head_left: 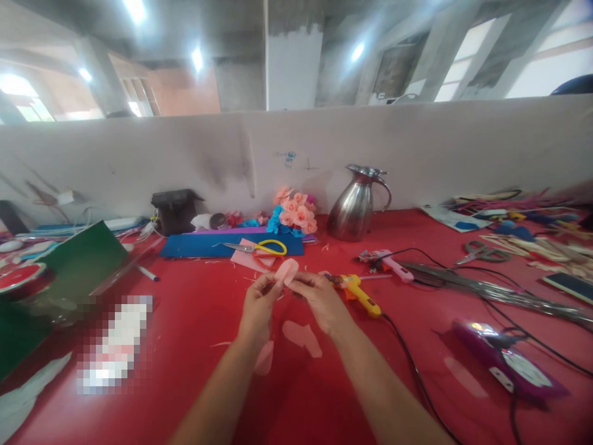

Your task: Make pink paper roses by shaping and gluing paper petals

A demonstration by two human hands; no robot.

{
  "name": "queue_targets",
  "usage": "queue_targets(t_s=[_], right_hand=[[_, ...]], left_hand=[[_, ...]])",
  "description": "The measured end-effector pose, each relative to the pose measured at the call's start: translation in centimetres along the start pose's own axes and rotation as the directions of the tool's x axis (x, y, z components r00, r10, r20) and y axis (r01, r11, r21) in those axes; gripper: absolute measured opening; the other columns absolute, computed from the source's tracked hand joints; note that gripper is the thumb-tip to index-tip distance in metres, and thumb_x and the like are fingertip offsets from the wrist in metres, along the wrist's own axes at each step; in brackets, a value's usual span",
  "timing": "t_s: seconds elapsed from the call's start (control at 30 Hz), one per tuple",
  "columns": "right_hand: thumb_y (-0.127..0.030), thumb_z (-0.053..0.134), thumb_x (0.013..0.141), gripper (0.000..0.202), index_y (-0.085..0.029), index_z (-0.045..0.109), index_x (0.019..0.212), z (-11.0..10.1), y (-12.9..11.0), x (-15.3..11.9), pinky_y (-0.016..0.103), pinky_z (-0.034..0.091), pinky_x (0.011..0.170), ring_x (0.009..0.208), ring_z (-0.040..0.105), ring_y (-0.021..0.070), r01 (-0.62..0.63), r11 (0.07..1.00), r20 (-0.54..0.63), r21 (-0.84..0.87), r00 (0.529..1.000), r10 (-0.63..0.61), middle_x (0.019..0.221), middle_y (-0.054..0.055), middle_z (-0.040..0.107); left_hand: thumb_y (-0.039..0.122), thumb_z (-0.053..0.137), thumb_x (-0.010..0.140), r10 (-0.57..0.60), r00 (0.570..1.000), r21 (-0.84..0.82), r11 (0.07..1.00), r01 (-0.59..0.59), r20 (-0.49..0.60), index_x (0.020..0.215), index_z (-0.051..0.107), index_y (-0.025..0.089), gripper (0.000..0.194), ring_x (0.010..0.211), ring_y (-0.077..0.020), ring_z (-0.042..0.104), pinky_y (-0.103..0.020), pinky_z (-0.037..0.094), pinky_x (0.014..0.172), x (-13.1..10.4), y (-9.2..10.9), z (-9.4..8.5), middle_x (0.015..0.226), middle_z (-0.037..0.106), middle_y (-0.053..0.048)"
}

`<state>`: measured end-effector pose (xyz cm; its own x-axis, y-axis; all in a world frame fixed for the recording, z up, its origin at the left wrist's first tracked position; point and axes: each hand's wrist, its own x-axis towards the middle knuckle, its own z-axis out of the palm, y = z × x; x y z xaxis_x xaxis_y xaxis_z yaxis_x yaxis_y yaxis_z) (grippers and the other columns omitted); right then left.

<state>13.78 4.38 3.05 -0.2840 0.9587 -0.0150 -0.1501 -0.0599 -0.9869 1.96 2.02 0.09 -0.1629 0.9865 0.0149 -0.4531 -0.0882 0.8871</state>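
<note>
Between my two hands, above the red table, is a pink paper petal. The fingers of my left hand pinch its left side. My right hand pinches its lower right edge with thumb and fingers. Below the hands, more pink petals lie on the table, one partly behind my left wrist. A yellow glue gun rests just right of my right hand. Beyond the hands, yellow-handled scissors lie over pink paper and a blue sheet.
A bunch of pink and blue paper flowers stands behind the blue sheet, beside a steel jug. To the right are a pink glue gun, wire stems, grey scissors and a purple power strip with cords. Green board stands left.
</note>
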Motion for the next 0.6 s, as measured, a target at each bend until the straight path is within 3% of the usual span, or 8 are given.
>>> queue_targets(t_s=[0.33,0.6], right_hand=[[-0.031,0.071,0.062,0.02,-0.018,0.073,0.077,0.03,-0.52,-0.2,0.03,0.041,0.076,0.071,0.057,0.0145,0.036,0.999,-0.024,-0.034,0.999,-0.037,0.069,0.002,0.068],[-0.028,0.072,0.06,0.019,-0.021,0.073,0.077,-0.11,-0.82,-0.24,0.034,0.041,0.084,0.082,0.061,0.019,0.064,0.997,-0.006,-0.046,0.998,-0.064,0.077,0.003,0.07]], left_hand=[[0.029,0.065,0.071,0.101,0.995,0.098,0.99,-0.102,0.017,0.083,0.063,0.017,0.017,0.068,-0.0103,0.052,-0.022,0.041,0.07,-0.13,0.13,0.06,0.07,0.056,0.0],[0.027,0.065,0.07,0.075,0.997,0.071,0.994,-0.077,0.028,0.083,0.062,0.017,0.017,0.068,-0.0098,0.05,-0.021,0.04,0.068,-0.21,0.35,0.02,0.072,0.056,0.0]])
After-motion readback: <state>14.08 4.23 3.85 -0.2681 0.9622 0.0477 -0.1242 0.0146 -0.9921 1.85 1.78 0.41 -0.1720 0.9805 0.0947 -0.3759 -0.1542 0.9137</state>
